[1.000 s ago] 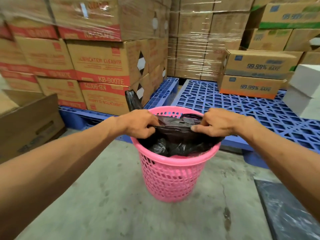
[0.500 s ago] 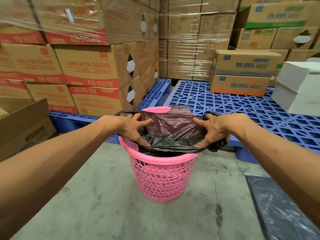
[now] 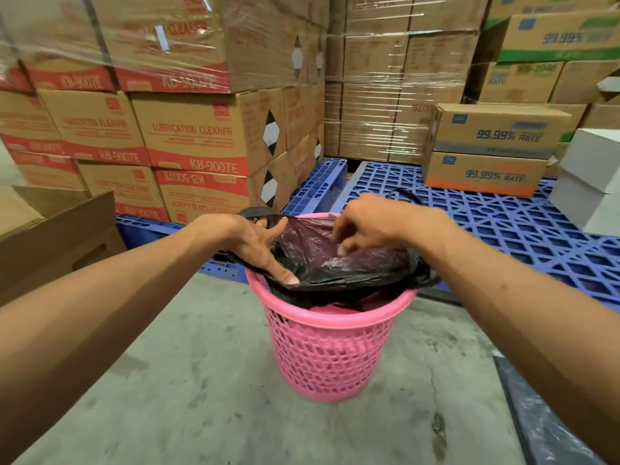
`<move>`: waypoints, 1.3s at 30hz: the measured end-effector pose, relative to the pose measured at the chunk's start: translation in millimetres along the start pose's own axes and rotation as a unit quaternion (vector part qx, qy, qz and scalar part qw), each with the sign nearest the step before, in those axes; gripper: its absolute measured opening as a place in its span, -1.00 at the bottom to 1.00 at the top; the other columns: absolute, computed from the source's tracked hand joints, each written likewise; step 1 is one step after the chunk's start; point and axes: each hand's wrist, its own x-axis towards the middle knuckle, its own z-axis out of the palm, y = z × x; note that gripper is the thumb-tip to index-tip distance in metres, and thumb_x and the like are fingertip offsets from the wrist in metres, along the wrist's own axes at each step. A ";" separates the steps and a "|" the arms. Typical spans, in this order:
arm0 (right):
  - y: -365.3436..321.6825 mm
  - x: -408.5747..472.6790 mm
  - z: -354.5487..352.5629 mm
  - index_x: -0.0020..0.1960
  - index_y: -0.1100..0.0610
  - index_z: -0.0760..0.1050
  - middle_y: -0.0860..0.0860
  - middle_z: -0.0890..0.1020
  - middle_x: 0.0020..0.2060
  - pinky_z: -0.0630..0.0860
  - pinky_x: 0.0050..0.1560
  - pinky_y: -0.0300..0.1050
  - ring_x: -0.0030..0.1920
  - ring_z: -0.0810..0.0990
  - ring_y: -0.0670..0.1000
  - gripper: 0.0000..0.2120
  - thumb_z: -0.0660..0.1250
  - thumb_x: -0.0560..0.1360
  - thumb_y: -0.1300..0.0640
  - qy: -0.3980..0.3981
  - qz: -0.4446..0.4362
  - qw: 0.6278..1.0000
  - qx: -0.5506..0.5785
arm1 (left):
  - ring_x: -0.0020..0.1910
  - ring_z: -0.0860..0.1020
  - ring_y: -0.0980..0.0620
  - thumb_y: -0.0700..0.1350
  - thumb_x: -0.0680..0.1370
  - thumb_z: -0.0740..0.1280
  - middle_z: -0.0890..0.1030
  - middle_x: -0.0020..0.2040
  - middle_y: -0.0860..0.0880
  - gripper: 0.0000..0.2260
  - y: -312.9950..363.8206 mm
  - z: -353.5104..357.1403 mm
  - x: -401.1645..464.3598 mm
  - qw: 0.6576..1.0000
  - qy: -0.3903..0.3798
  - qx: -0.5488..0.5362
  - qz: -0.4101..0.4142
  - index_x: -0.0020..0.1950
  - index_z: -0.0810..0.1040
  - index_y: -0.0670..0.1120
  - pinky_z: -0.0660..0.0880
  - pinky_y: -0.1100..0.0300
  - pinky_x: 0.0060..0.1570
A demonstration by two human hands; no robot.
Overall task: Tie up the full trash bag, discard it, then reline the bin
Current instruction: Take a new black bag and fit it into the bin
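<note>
A pink perforated bin point(image 3: 328, 357) stands on the concrete floor in front of me. A black trash bag point(image 3: 335, 263) sits in its mouth, its film spread across the top and draped over the right rim. My left hand point(image 3: 248, 243) has its fingers spread and presses the bag's edge down against the bin's left rim. A black handle loop lies behind that hand. My right hand point(image 3: 369, 223) is over the far right of the bin, fingers curled down and pinching the bag's film. The inside of the bag is hidden.
Blue plastic pallets point(image 3: 503, 229) lie right behind the bin. Wrapped cardboard boxes point(image 3: 201, 142) are stacked on them at left and back. An open brown carton point(image 3: 60, 236) stands at left, white boxes point(image 3: 593, 182) at right, a dark plastic sheet point(image 3: 550, 424) on the floor.
Both hands went from bunching the bag over the bin to pulling its mouth wide. The left hand now presses the edge at the rim; the right has moved inward onto the film.
</note>
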 end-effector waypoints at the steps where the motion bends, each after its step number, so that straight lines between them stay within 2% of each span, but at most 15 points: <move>1: 4.2 7.0 13.9 0.33 -0.05 0.56 -0.06 0.68 0.17 0.52 0.26 -0.05 0.13 0.63 -0.04 -0.49 0.50 0.42 -0.13 -0.042 0.020 0.999 0.027 | 0.61 -0.11 -0.17 0.62 0.04 0.33 -0.26 0.62 -0.08 0.35 -2.2 3.4 0.7 1.000 0.007 0.009 -0.005 0.50 -0.48 0.20 -0.04 -0.22 0.53; 4: 25.5 14.0 58.8 0.61 -0.18 -0.05 0.06 0.13 0.60 0.22 0.51 0.07 0.54 0.23 0.12 -0.06 0.43 0.42 -0.22 -0.138 0.108 0.984 -0.008 | 0.61 -0.05 -0.15 0.58 0.09 0.37 -0.17 0.64 -0.06 0.35 -15.7 11.0 -0.3 1.000 0.023 -0.007 -0.009 0.51 -0.48 0.16 0.03 -0.19 0.53; 6: 33.8 9.0 74.3 0.58 -0.24 -0.30 0.08 -0.22 0.61 0.02 0.56 0.18 0.60 -0.09 0.17 0.06 0.43 0.41 -0.25 -0.159 0.135 0.978 -0.006 | 0.60 -0.01 -0.14 0.56 0.14 0.37 -0.11 0.64 -0.06 0.32 -23.7 14.1 -3.4 1.000 0.020 -0.023 -0.008 0.54 -0.44 0.12 0.06 -0.16 0.53; 8: 34.2 6.1 76.6 0.53 -0.28 -0.41 0.10 -0.32 0.58 -0.06 0.55 0.24 0.59 -0.22 0.17 0.12 0.45 0.40 -0.21 -0.148 0.127 0.981 -0.005 | 0.59 0.08 -0.14 0.55 0.19 0.36 -0.01 0.63 -0.05 0.25 -24.5 13.1 -7.2 1.000 0.006 -0.003 -0.016 0.60 -0.30 0.09 0.11 -0.12 0.53; 10: 33.1 9.0 77.0 0.49 -0.33 -0.47 0.08 -0.37 0.57 -0.09 0.53 0.27 0.58 -0.28 0.16 0.15 0.47 0.41 -0.14 -0.129 0.114 0.985 -0.009 | 0.45 0.38 -0.11 0.48 0.24 0.41 0.36 0.51 -0.02 0.04 -18.8 3.1 -12.8 0.999 0.009 0.050 -0.010 0.60 0.14 0.10 0.33 -0.07 0.43; 12: 34.1 14.1 78.4 0.47 -0.34 -0.49 0.04 -0.44 0.54 -0.12 0.52 0.30 0.57 -0.36 0.18 0.18 0.48 0.40 -0.14 -0.119 0.103 0.987 -0.017 | 0.07 0.62 -0.05 0.32 0.31 0.50 0.65 0.09 0.03 -0.38 -2.8 -13.1 -19.6 0.989 0.071 0.128 0.027 0.26 0.55 0.04 0.57 0.01 0.10; 15: 40.0 22.4 81.6 0.47 -0.34 -0.50 0.01 -0.49 0.52 -0.11 0.51 0.32 0.55 -0.41 0.17 0.19 0.49 0.39 -0.13 -0.114 0.104 0.988 -0.022 | -0.20 0.55 -0.06 0.02 0.49 0.44 0.48 -0.27 0.01 -0.78 35.2 -35.4 -25.9 0.936 0.255 0.227 0.083 -0.11 0.46 -0.06 0.48 0.11 -0.29; 18: 46.2 28.3 86.9 0.48 -0.32 -0.50 0.00 -0.51 0.50 -0.09 0.53 0.29 0.54 -0.44 0.17 0.20 0.49 0.38 -0.11 -0.118 0.113 0.986 -0.027 | -0.16 0.54 -0.08 -0.09 0.54 0.35 0.54 -0.20 -0.04 -0.91 57.7 -31.6 1.6 0.952 0.220 0.168 0.132 -0.09 0.50 -0.10 0.55 0.07 -0.17; 21: 57.0 31.6 91.5 0.49 -0.30 -0.50 -0.03 -0.53 0.49 -0.08 0.54 0.29 0.53 -0.46 0.15 0.16 0.45 0.39 -0.09 -0.130 0.134 0.982 -0.024 | 0.20 0.55 -0.14 -0.03 0.56 0.30 0.55 0.29 -0.14 -0.62 49.7 -4.9 54.8 0.977 0.130 0.134 0.100 0.36 0.49 -0.09 0.50 -0.03 0.24; 23: 64.4 32.7 91.5 0.50 -0.28 -0.48 -0.05 -0.53 0.49 -0.05 0.53 0.31 0.53 -0.45 0.14 0.13 0.41 0.39 -0.09 -0.132 0.142 0.981 -0.020 | 0.53 0.23 -0.19 0.08 0.59 0.25 0.14 0.60 -0.17 -0.35 38.0 9.1 85.6 0.981 0.122 0.133 0.064 0.62 0.09 -0.03 0.25 -0.14 0.46; 25: 71.2 34.8 93.0 0.51 -0.28 -0.46 -0.05 -0.52 0.50 -0.06 0.52 0.32 0.55 -0.42 0.14 0.10 0.40 0.41 -0.10 -0.128 0.146 0.981 -0.019 | 0.60 -0.10 -0.20 0.23 0.57 0.23 -0.26 0.62 -0.09 -0.18 27.6 13.8 104.9 0.984 0.133 0.109 0.038 0.63 -0.21 0.03 0.01 -0.25 0.51; 27: 78.0 40.1 94.4 0.52 -0.31 -0.43 -0.07 -0.50 0.51 -0.10 0.49 0.36 0.56 -0.39 0.12 0.09 0.41 0.41 -0.10 -0.120 0.146 0.982 -0.012 | 0.59 -0.20 -0.20 0.26 0.53 0.28 -0.38 0.59 -0.04 -0.09 18.9 12.4 114.9 0.985 0.141 0.093 0.031 0.61 -0.30 0.08 -0.08 -0.30 0.50; 33: 100.0 65.3 92.2 0.58 -0.26 -0.29 -0.10 -0.30 0.58 0.01 0.56 0.22 0.60 -0.17 0.11 0.08 0.43 0.36 -0.26 -0.075 0.117 0.990 0.034 | 0.58 -0.02 -0.22 0.18 0.44 0.41 -0.13 0.63 -0.08 0.03 4.9 4.9 132.5 0.986 0.142 -0.025 0.082 0.60 -0.31 0.06 0.09 -0.19 0.51; 36: 107.5 65.3 86.0 0.59 -0.25 -0.22 -0.12 -0.13 0.60 0.09 0.53 0.25 0.58 -0.02 0.15 0.08 0.42 0.33 -0.35 -0.052 0.113 0.991 0.044 | 0.49 0.25 -0.22 0.29 0.39 0.44 0.18 0.53 -0.15 0.04 10.1 -3.5 128.1 0.978 0.169 -0.089 0.087 0.63 -0.13 0.00 0.29 -0.12 0.44; 39: 114.0 62.0 87.4 0.57 -0.33 -0.16 -0.06 0.05 0.56 0.21 0.47 0.26 0.52 0.18 0.18 0.07 0.39 0.27 -0.45 -0.038 0.133 0.988 0.068 | 0.35 0.43 -0.19 0.32 0.41 0.38 0.41 0.43 -0.14 -0.13 12.4 -2.7 127.7 0.965 0.215 -0.124 0.082 0.59 0.12 -0.01 0.41 -0.09 0.31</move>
